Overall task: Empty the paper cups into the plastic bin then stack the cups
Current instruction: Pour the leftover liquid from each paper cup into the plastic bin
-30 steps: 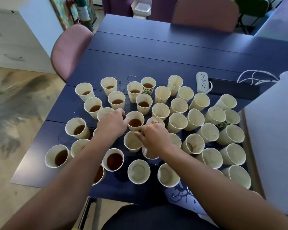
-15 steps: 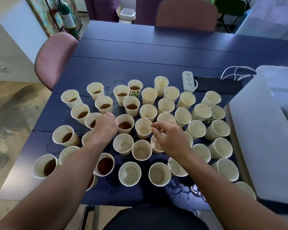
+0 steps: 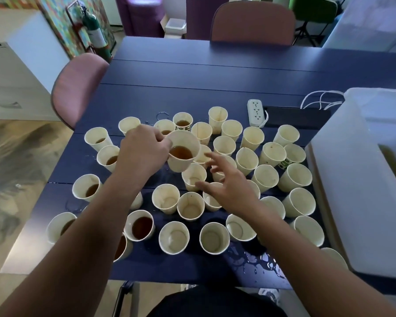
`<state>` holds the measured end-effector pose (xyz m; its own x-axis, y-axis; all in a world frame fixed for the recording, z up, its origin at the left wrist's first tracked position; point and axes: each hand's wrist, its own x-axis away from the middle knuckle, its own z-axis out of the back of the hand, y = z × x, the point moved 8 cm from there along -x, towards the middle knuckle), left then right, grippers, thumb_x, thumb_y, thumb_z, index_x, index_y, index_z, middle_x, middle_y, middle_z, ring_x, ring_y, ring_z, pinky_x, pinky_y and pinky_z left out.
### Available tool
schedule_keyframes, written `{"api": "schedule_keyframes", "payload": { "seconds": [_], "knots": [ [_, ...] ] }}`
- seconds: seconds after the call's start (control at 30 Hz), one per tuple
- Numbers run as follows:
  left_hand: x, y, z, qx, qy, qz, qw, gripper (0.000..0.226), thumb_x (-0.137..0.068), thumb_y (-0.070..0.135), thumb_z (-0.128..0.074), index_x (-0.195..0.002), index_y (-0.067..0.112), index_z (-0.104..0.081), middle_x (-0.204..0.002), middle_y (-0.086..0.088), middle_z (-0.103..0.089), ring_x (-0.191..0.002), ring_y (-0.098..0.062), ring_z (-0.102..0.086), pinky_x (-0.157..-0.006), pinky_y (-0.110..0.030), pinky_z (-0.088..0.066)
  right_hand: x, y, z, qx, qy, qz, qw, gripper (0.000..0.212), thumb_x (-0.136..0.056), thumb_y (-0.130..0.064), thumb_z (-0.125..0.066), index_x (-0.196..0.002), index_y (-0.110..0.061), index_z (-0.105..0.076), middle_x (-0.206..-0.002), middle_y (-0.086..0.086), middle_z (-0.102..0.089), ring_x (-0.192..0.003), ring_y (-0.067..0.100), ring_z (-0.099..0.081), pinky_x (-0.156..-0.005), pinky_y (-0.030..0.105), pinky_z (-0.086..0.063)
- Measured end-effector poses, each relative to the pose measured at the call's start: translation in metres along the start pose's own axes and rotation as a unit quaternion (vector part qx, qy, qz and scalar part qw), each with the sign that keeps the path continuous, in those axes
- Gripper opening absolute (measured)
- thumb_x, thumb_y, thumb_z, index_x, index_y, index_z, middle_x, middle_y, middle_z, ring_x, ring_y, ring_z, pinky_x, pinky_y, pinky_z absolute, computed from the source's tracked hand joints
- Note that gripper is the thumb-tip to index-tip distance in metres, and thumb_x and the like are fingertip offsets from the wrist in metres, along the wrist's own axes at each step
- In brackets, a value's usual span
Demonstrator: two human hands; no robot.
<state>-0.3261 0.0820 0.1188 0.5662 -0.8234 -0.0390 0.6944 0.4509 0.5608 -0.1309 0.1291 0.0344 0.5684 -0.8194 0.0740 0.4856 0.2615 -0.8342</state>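
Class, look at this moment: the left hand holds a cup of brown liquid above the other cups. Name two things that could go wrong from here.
1. The lifted cup, pinched at its rim by the left hand, is tilted and holds liquid; on its way to the plastic bin at the right it could spill over the empty cups below.
2. The power strip lies close to the cups, and the table already has puddles; another spill might reach it.

Left hand (image 3: 144, 154): bare, no glove, ring or watch seen | right hand (image 3: 231, 184): bare, likewise unadorned | forearms: both uncovered to the frame edge, no sleeves in view | lower body: dark garment (image 3: 215, 303) at bottom centre.
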Motion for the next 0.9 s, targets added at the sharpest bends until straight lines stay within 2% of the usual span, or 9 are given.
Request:
{"api": "schedule_keyframes", "payload": {
  "seconds": [0.07,0.13,0.2,0.3,0.47,0.53,0.67,0.77,0.9],
  "knots": [
    [0.011,0.024,0.005,0.027,-0.005,-0.017,0.999,0.02,-0.091,0.024,-0.063,-0.084,0.012,-0.077,-0.071,-0.003,-0.072,-0.07,-0.02,-0.068,-0.077,-0.04,-0.057,0.002,-0.007,0.004,-0.06,-0.013,0.005,0.998,0.087,-0.074,-0.042,-0.085,-0.145,-0.04,-0.035,-0.133,-0.015,-0.054,-0.119,-0.001,-0.052,-0.095,0.021,-0.045],
    [0.022,0.049,0.006,0.05,-0.014,-0.028,0.998,0.02,-0.089,0.024,-0.064,-0.078,0.014,-0.076,-0.069,-0.001,-0.07,-0.07,-0.019,-0.066,-0.076,-0.04,-0.057,0.008,-0.012,0.016,-0.106,0.014,0.017,0.994,0.091,-0.069,-0.04,-0.089,-0.143,-0.036,-0.036,-0.133,-0.02,-0.054,-0.124,0.0,-0.05,-0.099,0.024,-0.045],
    [0.032,0.07,0.001,0.081,-0.035,-0.035,0.996,0.02,-0.087,0.024,-0.064,-0.071,0.017,-0.074,-0.064,0.001,-0.071,-0.067,-0.019,-0.068,-0.074,-0.041,-0.058,0.017,-0.017,0.033,-0.131,0.06,0.027,0.989,0.09,-0.065,-0.037,-0.092,-0.138,-0.031,-0.041,-0.127,-0.02,-0.056,-0.12,0.004,-0.054,-0.097,0.029,-0.049],
    [0.047,0.102,-0.016,0.108,-0.054,-0.055,0.991,0.022,-0.085,0.024,-0.063,-0.065,0.019,-0.07,-0.058,0.004,-0.069,-0.061,-0.014,-0.067,-0.068,-0.039,-0.057,0.032,-0.017,0.064,-0.172,0.131,0.037,0.976,0.084,-0.061,-0.029,-0.093,-0.131,-0.024,-0.046,-0.118,-0.011,-0.062,-0.11,0.006,-0.06,-0.091,0.026,-0.05],
    [0.068,0.151,-0.045,0.17,-0.082,-0.096,0.977,0.041,-0.095,0.042,-0.059,-0.06,0.02,-0.062,-0.059,0.005,-0.068,-0.045,-0.006,-0.049,-0.056,-0.027,-0.036,0.06,0.0,0.126,-0.186,0.204,0.034,0.961,0.072,-0.065,-0.02,-0.091,-0.123,-0.02,-0.049,-0.109,-0.007,-0.065,-0.097,0.01,-0.065,-0.081,0.024,-0.051],
    [0.075,0.169,-0.053,0.198,-0.085,-0.114,0.97,0.041,-0.097,0.048,-0.055,-0.068,0.02,-0.065,-0.063,0.004,-0.069,-0.045,-0.005,-0.047,-0.057,-0.028,-0.034,0.07,0.01,0.153,-0.174,0.221,0.032,0.959,0.07,-0.066,-0.012,-0.09,-0.123,-0.019,-0.05,-0.107,-0.011,-0.064,-0.096,0.007,-0.064,-0.078,0.017,-0.048],
    [0.083,0.202,-0.078,0.252,-0.099,-0.137,0.953,0.029,-0.098,0.046,-0.057,-0.082,0.025,-0.068,-0.066,0.006,-0.07,-0.048,-0.001,-0.053,-0.057,-0.029,-0.038,0.092,0.026,0.215,-0.103,0.253,0.03,0.961,0.068,-0.066,-0.018,-0.091,-0.116,-0.035,-0.048,-0.109,-0.015,-0.061,-0.101,0.002,-0.061,-0.081,0.017,-0.047],
    [0.09,0.226,-0.103,0.224,-0.112,-0.169,0.953,0.021,-0.094,0.047,-0.059,-0.089,0.029,-0.069,-0.072,0.01,-0.07,-0.067,-0.006,-0.063,-0.068,-0.036,-0.052,0.11,0.039,0.261,-0.043,0.258,0.02,0.965,0.066,-0.067,-0.028,-0.088,-0.121,-0.027,-0.049,-0.107,-0.015,-0.061,-0.101,0.007,-0.061,-0.083,0.025,-0.051],
    [0.107,0.26,-0.137,0.183,-0.156,-0.213,0.947,0.006,-0.094,0.035,-0.064,-0.093,0.032,-0.068,-0.075,0.017,-0.065,-0.07,-0.004,-0.059,-0.07,-0.029,-0.049,0.131,0.061,0.311,0.017,0.272,-0.009,0.962,0.066,-0.068,-0.029,-0.087,-0.121,-0.027,-0.047,-0.104,-0.018,-0.061,-0.097,0.004,-0.061,-0.077,0.02,-0.049]
  ]
}}
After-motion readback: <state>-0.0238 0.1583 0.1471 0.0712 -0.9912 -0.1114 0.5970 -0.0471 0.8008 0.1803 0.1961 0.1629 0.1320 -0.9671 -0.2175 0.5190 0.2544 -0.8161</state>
